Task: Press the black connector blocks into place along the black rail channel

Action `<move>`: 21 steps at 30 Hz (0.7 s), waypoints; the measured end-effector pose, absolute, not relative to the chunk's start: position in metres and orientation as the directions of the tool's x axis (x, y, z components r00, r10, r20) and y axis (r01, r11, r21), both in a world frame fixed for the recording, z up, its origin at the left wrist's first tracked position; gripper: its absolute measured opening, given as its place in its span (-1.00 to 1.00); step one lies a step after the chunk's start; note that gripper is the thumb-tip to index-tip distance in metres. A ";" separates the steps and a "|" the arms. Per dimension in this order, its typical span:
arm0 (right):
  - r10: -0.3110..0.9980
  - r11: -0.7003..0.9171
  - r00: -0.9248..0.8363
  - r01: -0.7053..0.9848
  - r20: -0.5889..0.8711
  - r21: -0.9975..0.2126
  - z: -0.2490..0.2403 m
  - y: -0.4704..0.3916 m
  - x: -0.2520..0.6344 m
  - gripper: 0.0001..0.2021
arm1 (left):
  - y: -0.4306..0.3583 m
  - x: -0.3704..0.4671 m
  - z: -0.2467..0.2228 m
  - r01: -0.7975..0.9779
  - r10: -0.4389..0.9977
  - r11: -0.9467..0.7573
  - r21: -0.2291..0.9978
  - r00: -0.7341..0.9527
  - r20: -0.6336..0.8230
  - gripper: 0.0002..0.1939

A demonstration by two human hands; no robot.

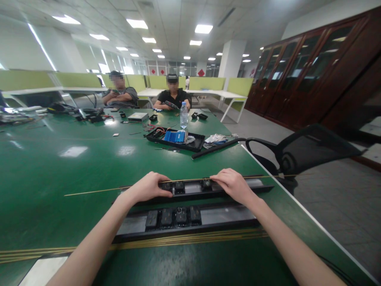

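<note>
A long thin brass-coloured rod (98, 192) lies lengthwise over the far black channel strip (253, 183), which holds several black socket-like blocks (179, 187). My left hand (150, 186) is closed at the left part of this strip, its fingers at the rod and its thumb by the near edge; the fingertips are partly hidden. My right hand (232, 184) pinches the rod farther right, just past a block. Nearer to me, a second black channel strip (229, 214) carries several black blocks (167, 217) in a row.
Several brass-coloured rods (184, 239) lie along the near strip's front. Beyond are a black tray (196, 146) with a blue finned part, a water bottle (183, 116), and gloves (216, 140). A chair (309, 151) stands right of the table. Two people sit opposite.
</note>
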State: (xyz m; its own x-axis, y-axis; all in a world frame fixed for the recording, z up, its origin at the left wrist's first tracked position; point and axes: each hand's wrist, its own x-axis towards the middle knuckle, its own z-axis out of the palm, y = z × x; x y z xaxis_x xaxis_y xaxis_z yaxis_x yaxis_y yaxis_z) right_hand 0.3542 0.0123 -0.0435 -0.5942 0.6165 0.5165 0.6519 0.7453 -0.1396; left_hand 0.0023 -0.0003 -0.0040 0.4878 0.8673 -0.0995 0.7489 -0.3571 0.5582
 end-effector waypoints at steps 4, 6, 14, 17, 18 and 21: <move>0.635 0.738 -0.613 0.662 0.470 -0.134 -0.038 0.014 0.362 -0.79 | 0.000 0.003 -0.004 0.750 0.867 -0.356 0.557 0.487 -0.102 -0.49; 0.650 0.729 -0.615 0.671 0.446 -0.137 -0.035 0.015 0.366 -0.79 | 0.000 0.003 -0.004 0.752 0.868 -0.356 0.555 0.486 -0.102 -0.50; 0.705 0.683 -0.606 0.719 0.369 -0.126 -0.025 0.016 0.379 -0.81 | 0.002 0.003 -0.006 0.762 0.873 -0.353 0.543 0.478 -0.102 -0.50; 0.711 0.678 -0.604 0.726 0.360 -0.120 -0.024 0.016 0.379 -0.80 | 0.002 0.003 -0.005 0.762 0.874 -0.352 0.544 0.475 -0.101 -0.49; 0.710 0.678 -0.606 0.726 0.358 -0.115 -0.025 0.016 0.379 -0.80 | 0.001 0.003 -0.005 0.761 0.873 -0.353 0.544 0.477 -0.100 -0.49; 0.704 0.681 -0.610 0.725 0.363 -0.103 -0.027 0.016 0.379 -0.79 | 0.001 0.003 -0.004 0.756 0.869 -0.358 0.548 0.484 -0.100 -0.48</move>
